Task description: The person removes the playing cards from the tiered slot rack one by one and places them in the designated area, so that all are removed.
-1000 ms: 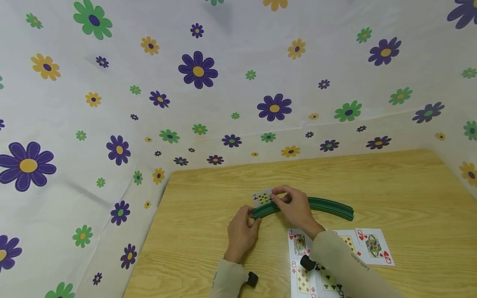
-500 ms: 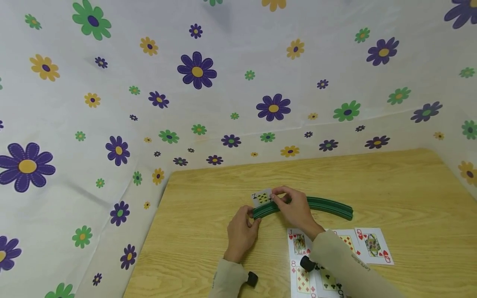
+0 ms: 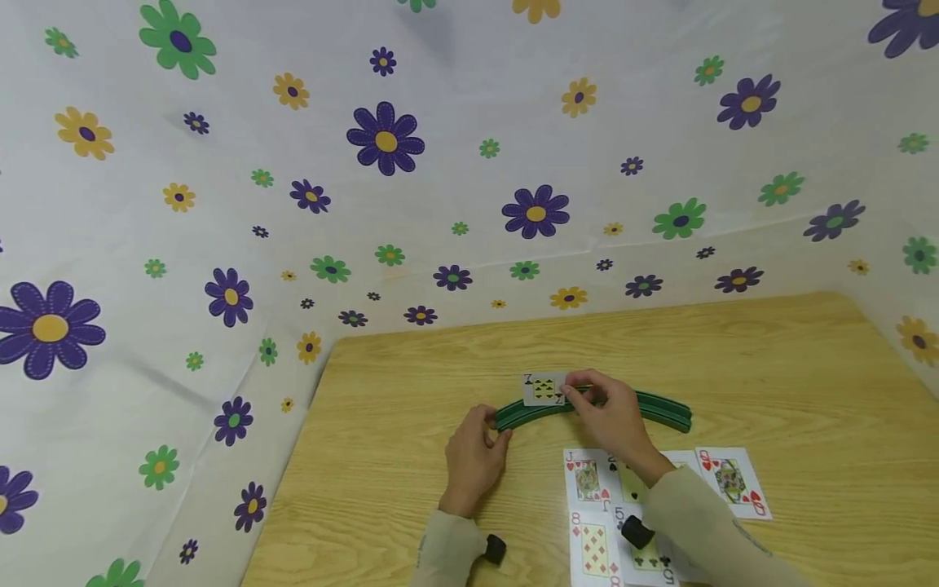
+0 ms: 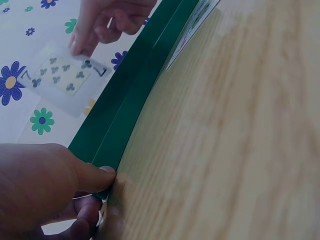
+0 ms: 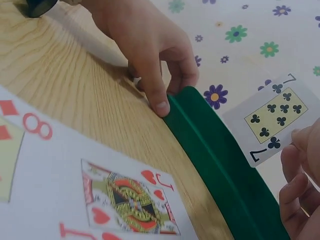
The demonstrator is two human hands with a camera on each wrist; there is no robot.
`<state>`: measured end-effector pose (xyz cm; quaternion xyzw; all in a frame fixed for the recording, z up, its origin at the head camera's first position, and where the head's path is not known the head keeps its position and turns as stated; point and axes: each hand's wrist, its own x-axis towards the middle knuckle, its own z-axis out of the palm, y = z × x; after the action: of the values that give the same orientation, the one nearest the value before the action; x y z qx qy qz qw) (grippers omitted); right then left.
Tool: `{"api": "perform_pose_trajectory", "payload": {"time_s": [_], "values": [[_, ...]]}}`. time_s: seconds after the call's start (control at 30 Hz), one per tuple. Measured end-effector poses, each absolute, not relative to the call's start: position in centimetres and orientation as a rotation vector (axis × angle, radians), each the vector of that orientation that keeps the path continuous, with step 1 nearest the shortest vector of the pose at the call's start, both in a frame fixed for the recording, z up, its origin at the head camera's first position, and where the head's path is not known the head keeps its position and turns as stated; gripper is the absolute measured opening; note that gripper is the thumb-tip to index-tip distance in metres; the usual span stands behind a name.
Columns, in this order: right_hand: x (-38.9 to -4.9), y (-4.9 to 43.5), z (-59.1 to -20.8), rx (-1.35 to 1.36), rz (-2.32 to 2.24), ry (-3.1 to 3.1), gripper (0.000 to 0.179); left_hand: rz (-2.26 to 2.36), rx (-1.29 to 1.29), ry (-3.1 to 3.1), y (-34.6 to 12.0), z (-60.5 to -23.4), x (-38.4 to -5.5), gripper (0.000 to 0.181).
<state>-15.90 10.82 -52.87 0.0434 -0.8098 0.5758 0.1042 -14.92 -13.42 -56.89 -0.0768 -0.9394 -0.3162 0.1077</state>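
Observation:
My right hand (image 3: pixel 610 416) pinches a seven of clubs playing card (image 3: pixel 544 390) by its right edge, over the green curved card holder (image 3: pixel 663 410). In the right wrist view the card (image 5: pixel 276 114) shows its face sideways above the holder's back edge; whether it touches the holder I cannot tell. At the holder's left end, my left hand (image 3: pixel 475 456) grips it between thumb and fingers. Seen from the left wrist, the thumb presses the front of the holder (image 4: pixel 125 107), and part of the fingers is hidden behind it.
Face-up playing cards lie in rows before the holder, including a jack of hearts (image 3: pixel 587 479), queen of hearts (image 3: pixel 731 481), eight of diamonds (image 3: pixel 595 550) and five of clubs (image 3: pixel 645 558). My right sleeve covers part of them. A flowered cloth (image 3: pixel 455 220) rises behind the wooden table (image 3: pixel 396 383).
My right hand has moved right with the seven of clubs, which has straightened from its tilt and come up out of the holder's left part. The left hand keeps its hold.

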Motion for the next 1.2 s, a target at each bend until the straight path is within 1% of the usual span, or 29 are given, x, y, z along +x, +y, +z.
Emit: {"api": "perform_pose_trajectory", "payload": {"time_s": [0.77, 1.07, 1.2], "values": [[-12.7, 15.5, -52.7, 0.130, 1.604, -2.360, 0.013, -0.938, -0.241, -2.744, -13.5, -57.0, -14.9, 0.030], [-10.8, 16.9, -52.7, 0.077, 1.624, -2.369, 0.013, -0.956, -0.246, -2.715, -13.6, -57.0, -14.8, 0.029], [-9.9, 17.6, -52.9, 0.035, 1.619, -2.384, 0.015, -0.967, -0.251, -2.714, -13.5, -57.0, -14.8, 0.028]]}}
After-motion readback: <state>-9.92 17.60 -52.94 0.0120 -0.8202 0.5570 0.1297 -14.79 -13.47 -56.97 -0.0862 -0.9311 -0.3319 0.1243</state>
